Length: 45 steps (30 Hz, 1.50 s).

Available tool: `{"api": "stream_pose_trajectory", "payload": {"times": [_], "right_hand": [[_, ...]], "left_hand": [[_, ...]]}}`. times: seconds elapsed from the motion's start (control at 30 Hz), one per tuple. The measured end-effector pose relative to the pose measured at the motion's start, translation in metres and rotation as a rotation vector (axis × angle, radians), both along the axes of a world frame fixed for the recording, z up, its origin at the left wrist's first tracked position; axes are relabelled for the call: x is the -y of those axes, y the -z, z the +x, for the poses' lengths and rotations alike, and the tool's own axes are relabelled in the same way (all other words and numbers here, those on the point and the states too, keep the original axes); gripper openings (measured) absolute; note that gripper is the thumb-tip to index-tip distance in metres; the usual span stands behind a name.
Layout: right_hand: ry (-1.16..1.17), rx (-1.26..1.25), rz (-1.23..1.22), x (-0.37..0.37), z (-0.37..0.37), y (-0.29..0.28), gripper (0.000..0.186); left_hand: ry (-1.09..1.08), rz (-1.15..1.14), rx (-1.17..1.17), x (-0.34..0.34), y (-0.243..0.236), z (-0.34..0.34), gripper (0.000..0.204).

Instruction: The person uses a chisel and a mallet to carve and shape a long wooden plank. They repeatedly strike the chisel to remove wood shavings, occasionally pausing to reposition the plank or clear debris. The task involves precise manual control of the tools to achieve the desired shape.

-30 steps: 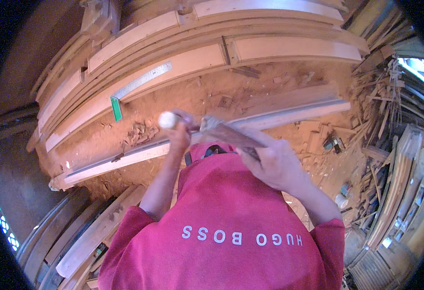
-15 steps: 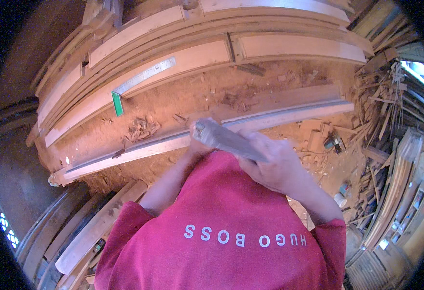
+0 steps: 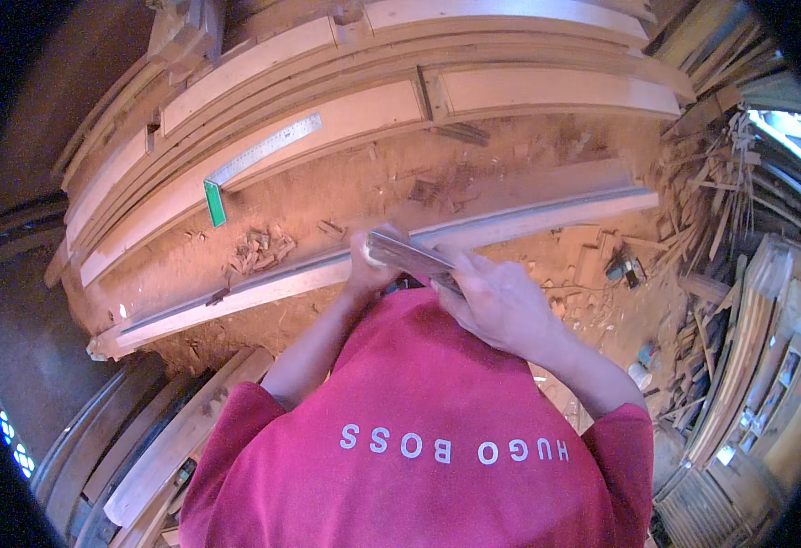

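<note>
In front of my chest I hold a short, flat, dark grey-brown bar (image 3: 411, 252); whether it is wood, stone or metal I cannot make out. My left hand (image 3: 367, 270) grips its far left end, fingers mostly hidden behind it. My right hand (image 3: 507, 306) is closed round the near right end, the thumb side toward my shirt. Beyond the hands a long pale wooden beam (image 3: 281, 296) with a grey top edge lies across the bench. Farther off, a try square (image 3: 215, 203) with a green stock and steel ruled blade rests on the curved boards.
Curved wooden boards (image 3: 345, 113) lie side by side along the back. Wood chips (image 3: 259, 251) are heaped on the dusty bench top. Offcuts (image 3: 706, 233) pile up at the right, beside stacked strips (image 3: 738, 338). More timber (image 3: 176, 447) leans at the lower left.
The bar has turned in my hands, so it looks thinner and shows a lighter edge. My right hand has shifted slightly left. The bench things appear shifted slightly left in view.
</note>
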State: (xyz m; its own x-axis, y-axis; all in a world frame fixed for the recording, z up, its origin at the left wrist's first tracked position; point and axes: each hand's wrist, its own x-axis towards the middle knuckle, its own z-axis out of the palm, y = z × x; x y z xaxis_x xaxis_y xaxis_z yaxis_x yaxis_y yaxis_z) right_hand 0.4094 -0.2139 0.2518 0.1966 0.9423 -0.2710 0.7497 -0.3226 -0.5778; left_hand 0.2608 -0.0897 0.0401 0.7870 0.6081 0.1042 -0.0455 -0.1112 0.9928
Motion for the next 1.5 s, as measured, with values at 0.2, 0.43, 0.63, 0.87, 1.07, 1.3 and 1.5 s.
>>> {"api": "stream_pose_trajectory", "payload": {"times": [0.2, 0.43, 0.63, 0.87, 1.07, 1.3, 1.5], "right_hand": [[-0.039, 0.017, -0.169, 0.002, 0.000, 0.004, 0.041], [-0.028, 0.005, -0.237, 0.002, -0.003, 0.010, 0.035], [0.075, -0.094, 0.117, 0.007, -0.002, 0.014, 0.035], [0.022, -0.025, -0.047, 0.007, 0.003, 0.016, 0.034], [-0.036, 0.025, -0.180, 0.010, 0.010, 0.026, 0.042], [-0.006, -0.032, -0.077, 0.006, 0.008, 0.034, 0.035], [0.175, -0.088, -0.004, 0.010, 0.021, 0.035, 0.033]], "left_hand": [[-0.003, -0.120, -0.020, 0.007, 0.011, -0.001, 0.018], [0.028, -0.061, -0.055, 0.000, -0.005, 0.007, 0.020], [0.006, -0.126, -0.002, 0.003, 0.027, 0.000, 0.020], [0.062, 0.023, -0.114, 0.004, 0.022, -0.005, 0.025], [0.032, -0.129, 0.038, 0.007, 0.010, -0.002, 0.025], [0.047, -0.160, -0.049, -0.001, 0.008, -0.001, 0.024], [-0.965, -0.379, -0.079, -0.047, 0.019, 0.034, 0.012]]}}
